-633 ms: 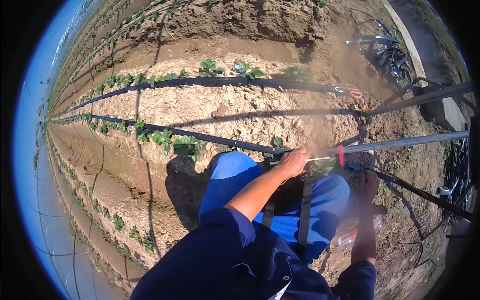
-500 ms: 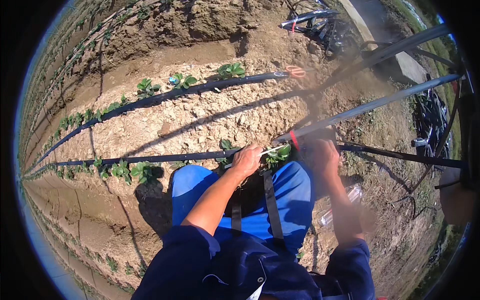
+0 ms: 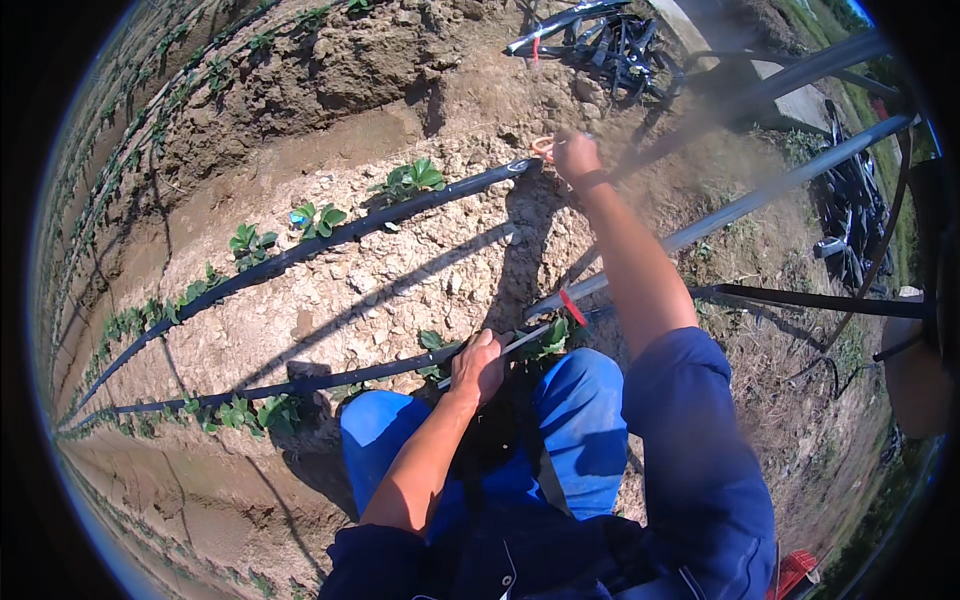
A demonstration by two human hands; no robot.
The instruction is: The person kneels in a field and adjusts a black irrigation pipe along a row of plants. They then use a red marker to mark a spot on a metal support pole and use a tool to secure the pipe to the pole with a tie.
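Observation:
Low over the near black drip hose (image 3: 330, 379), my left hand (image 3: 478, 367) is closed round the hose and a thin pale rod (image 3: 525, 338). Green leaves (image 3: 550, 338) stand close to it on the right. My right arm stretches forward and my right hand (image 3: 577, 158) is at the orange-handled scissors (image 3: 543, 148), fingers closed on them. Part of the scissors is hidden under that hand. They lie by the end of the far black hose (image 3: 400, 212). A red band (image 3: 573, 307) marks the lower end of a grey pipe (image 3: 720, 228).
Small leafy plants (image 3: 408, 180) line both hoses on dry, cloddy soil. Grey pipes slant in from the upper right. Black plastic strips (image 3: 615, 50) are heaped at the far side, with another dark heap (image 3: 855, 215) at right. Something red (image 3: 793, 573) shows at lower right.
My right hand has gone from beside the red band, forward and left, to the scissors. My left hand stays at the near hose. The view has shifted a little.

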